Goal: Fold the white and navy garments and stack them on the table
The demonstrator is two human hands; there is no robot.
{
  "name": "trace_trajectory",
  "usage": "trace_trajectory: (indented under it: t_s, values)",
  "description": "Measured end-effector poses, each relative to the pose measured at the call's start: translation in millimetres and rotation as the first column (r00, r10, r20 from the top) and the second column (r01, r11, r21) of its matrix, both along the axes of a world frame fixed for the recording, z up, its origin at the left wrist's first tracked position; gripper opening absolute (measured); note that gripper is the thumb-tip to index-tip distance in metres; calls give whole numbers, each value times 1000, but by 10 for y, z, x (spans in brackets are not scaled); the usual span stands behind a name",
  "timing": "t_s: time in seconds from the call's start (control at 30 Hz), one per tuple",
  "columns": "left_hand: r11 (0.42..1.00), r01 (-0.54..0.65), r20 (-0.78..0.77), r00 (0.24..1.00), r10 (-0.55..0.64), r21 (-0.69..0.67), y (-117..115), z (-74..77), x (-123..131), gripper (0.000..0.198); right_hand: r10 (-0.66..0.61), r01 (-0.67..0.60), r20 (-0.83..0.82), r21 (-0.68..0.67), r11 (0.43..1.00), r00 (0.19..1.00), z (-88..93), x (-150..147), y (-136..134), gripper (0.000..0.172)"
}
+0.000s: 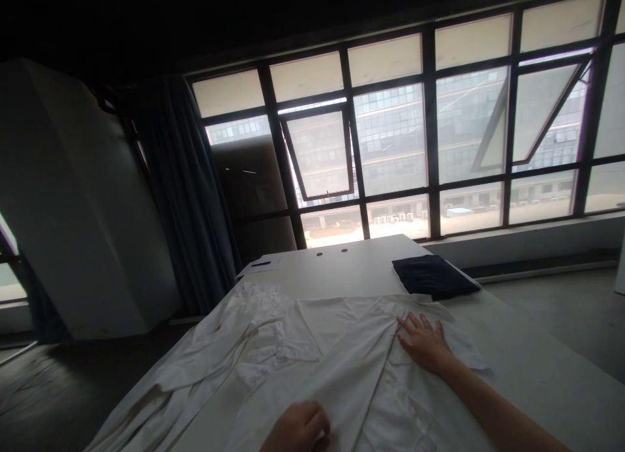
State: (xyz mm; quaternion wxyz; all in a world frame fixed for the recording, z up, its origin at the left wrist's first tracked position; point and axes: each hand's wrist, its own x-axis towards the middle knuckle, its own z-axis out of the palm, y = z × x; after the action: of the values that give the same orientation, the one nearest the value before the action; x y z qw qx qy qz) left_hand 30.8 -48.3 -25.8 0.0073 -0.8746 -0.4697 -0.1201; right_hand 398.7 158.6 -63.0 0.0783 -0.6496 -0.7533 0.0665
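A white garment (pixel 293 354) lies spread and creased across the near half of a white table (pixel 361 263). My right hand (pixel 424 340) rests flat on the cloth near its right side, fingers stretched out and slightly apart, holding nothing. My left hand (pixel 299 427) is at the bottom edge of the view on the near part of the garment, its fingers curled down against the fabric; whether it pinches the cloth is hidden.
A folded dark garment (pixel 432 275) sits on the table's far right. A sheet of paper with a blue pen (pixel 262 264) lies at the far left corner. Large windows, a dark curtain (pixel 190 198) and a white column (pixel 73 198) stand beyond.
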Motion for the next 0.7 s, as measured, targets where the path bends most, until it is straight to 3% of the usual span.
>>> trace_trajectory:
  t_s: [0.07,0.13,0.2,0.27,0.37,0.47,0.6,0.7]
  values:
    - [999,-16,33,999,17,-49,126,162,175,21,2,-2,-10,-3,1000,1000,3,1,-4,68]
    - [990,4,51,999,3,-138,252,254,309,46,4,-4,-20,0,1000,1000,2,-1,-17,68]
    - [973,25,32,999,-18,-230,353,247,373,74,3,-3,-19,5,1000,1000,-2,-4,-37,69]
    - [956,48,-9,999,-53,-288,420,159,372,87,5,-5,-6,15,1000,1000,3,-5,-64,69]
    - [950,76,-72,992,-102,-302,464,-20,328,85,22,-23,30,35,999,999,84,-18,-121,69]
    - [951,60,-115,988,-99,-303,472,-134,329,75,163,-169,65,96,981,984,265,-133,-228,65]
    - [957,49,-123,989,-87,-285,451,-171,397,58,488,-484,-1,139,864,873,420,-578,-456,58]
    - [961,35,-134,988,-74,-274,435,-212,417,53,488,-488,-93,26,872,868,355,-968,-542,59]
